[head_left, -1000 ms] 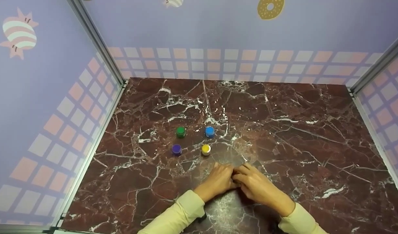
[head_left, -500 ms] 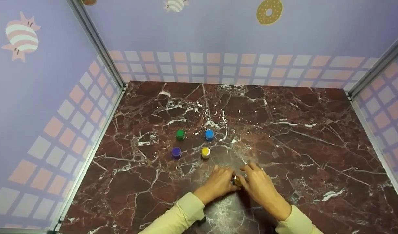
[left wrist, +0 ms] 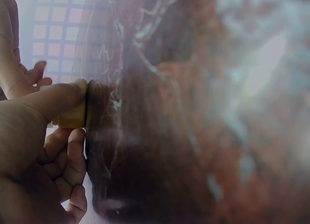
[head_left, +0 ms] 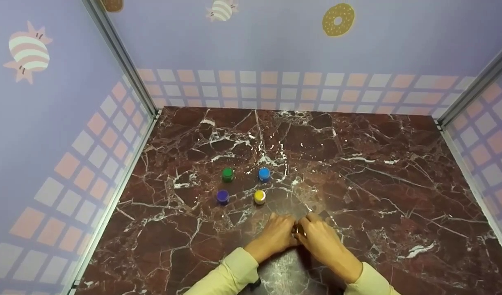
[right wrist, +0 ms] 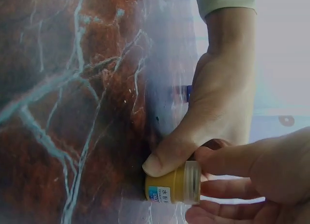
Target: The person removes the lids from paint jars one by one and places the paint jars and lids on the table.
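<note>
A small ochre-yellow paint jar (right wrist: 165,185) with a printed label and a clear lid (right wrist: 192,182) is between my hands at the table's front. My left hand (head_left: 277,232) grips the jar's body, its thumb lying along the side in the left wrist view. My right hand (head_left: 321,241) has its fingers curled about the lid end, seen close in the right wrist view. From the head view the hands hide nearly all of the jar. Just beyond them stands a yellow paint jar (head_left: 259,197), with a purple one (head_left: 222,197) to its left.
Behind the purple and yellow jars stand a green paint jar (head_left: 227,174) and a blue paint jar (head_left: 264,174). The dark red marbled table (head_left: 390,196) is bounded by lilac panels (head_left: 243,45) at the back and sides.
My right hand's fingers come off the jar and spread half a second ago, then close round its lid end again. The left hand keeps its grip. The head view tilts up slightly.
</note>
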Demonstrator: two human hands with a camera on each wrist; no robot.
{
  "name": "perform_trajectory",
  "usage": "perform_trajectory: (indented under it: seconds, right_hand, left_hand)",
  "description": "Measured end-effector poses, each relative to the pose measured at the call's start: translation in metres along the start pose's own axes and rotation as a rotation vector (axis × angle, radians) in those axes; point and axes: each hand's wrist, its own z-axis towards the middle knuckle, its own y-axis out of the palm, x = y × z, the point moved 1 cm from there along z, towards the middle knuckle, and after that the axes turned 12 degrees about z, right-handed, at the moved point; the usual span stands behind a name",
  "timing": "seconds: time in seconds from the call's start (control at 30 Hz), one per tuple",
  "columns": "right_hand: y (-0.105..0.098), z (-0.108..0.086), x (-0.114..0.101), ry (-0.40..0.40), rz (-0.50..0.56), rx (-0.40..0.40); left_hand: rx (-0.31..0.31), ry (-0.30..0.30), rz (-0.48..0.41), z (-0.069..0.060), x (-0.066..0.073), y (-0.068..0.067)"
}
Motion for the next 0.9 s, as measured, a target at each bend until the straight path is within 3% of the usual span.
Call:
perform_trajectory:
  seconds: [0.37,0.57,0.9]
  right_hand:
    - [0.0,-0.005,0.015,-0.213,0.109,-0.081]
    - [-0.003,-0.001,0.019,-0.31,0.169,-0.124]
    - [-0.008,0.003,0.024,-0.349,0.215,-0.147]
  left_hand:
    - [-0.026,-0.024,-0.025,-0.006,0.002,0.004]
    - [-0.008,-0.024,-0.027,-0.007,0.001,0.002]
    - [-0.008,-0.007,-0.053,-0.001,0.0,-0.001]
